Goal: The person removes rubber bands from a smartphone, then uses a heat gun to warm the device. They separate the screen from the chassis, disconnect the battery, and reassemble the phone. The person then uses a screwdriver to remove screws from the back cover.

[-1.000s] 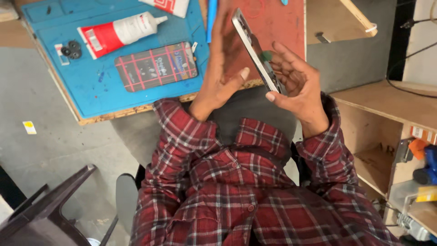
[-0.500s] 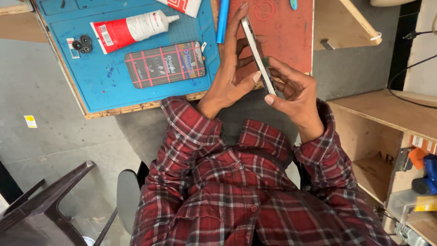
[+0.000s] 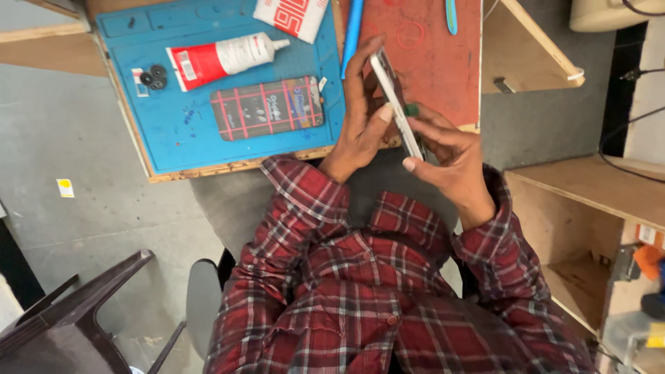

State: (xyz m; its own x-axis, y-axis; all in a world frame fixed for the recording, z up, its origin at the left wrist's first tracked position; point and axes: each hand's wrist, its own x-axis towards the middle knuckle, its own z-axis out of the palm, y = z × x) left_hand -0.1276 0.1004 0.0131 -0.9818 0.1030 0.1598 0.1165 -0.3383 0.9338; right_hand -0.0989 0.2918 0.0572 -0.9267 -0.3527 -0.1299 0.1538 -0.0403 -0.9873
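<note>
Both my hands hold a thin white phone body [image 3: 395, 100] edge-on above the front edge of the bench. My left hand [image 3: 360, 125] cups it from the left, fingers up along its side. My right hand [image 3: 447, 156] grips its lower end, thumb and fingers pressed on the edge, with a small green piece [image 3: 412, 109] at the fingertips. A phone case with a red plaid pattern [image 3: 267, 107] lies on the blue work mat [image 3: 173, 138], to the left of my hands.
A red-and-white glue tube [image 3: 222, 57], small black round parts [image 3: 152, 76], a red-and-white box [image 3: 289, 15] and a blue tool [image 3: 352, 34] lie on the mat. A red mat [image 3: 443, 62] is behind my hands. Wooden shelves [image 3: 589, 201] stand right, a dark chair [image 3: 76, 312] lower left.
The phone body has turned more edge-on and my hands have closed in on it. My right fingers have shifted along its lower edge. The view has drifted slightly.
</note>
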